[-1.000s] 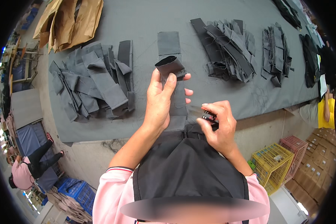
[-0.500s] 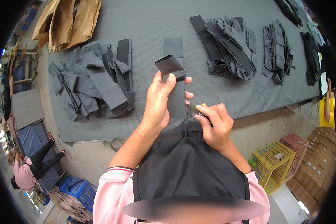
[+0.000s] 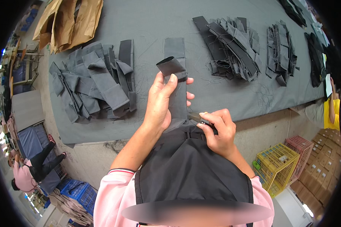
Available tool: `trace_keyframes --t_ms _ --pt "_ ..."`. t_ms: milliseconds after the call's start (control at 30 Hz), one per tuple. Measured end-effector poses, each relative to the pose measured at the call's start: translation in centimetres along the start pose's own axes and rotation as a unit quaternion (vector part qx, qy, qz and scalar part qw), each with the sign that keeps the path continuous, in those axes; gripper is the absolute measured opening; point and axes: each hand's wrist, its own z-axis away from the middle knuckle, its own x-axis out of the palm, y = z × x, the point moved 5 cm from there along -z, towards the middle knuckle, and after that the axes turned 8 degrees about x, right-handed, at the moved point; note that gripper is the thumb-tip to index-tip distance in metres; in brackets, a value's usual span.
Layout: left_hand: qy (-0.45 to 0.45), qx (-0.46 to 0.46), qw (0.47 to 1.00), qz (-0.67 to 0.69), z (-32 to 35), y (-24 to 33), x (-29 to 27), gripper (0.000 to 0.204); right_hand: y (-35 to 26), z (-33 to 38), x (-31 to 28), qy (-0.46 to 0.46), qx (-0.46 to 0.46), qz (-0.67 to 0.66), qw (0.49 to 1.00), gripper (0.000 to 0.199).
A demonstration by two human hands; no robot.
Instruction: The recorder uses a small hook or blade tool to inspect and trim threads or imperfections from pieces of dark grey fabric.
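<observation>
Centrally, left hand (image 3: 162, 98) half-closed, pinching folded dark-grey fabric strip (image 3: 180, 99); right hand (image 3: 220, 128) curled round black-handled metal snips (image 3: 195, 117). Jumbled grey cloth heap (image 3: 93, 81) left, frayed grey bundle (image 3: 235, 51) right.

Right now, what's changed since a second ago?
The right hand moved the thread snips slightly left and down the picture; the far end of the grey fabric strip slid down too. Nothing was taken or released. The left hand still holds the strip; fabric piles stayed put.
</observation>
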Motion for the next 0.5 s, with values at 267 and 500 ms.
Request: trace_keyframes --t_ms 267,500 --pt "-0.007 -0.007 1.000 0.004 0.53 -0.05 0.47 0.031 -0.62 -0.37 0.17 0.014 -0.030 0.038 0.999 0.028" --pt "-0.002 0.002 1.000 -0.017 0.51 0.08 0.25 0.032 -0.62 0.00 -0.60 0.022 -0.018 0.060 0.998 0.030"
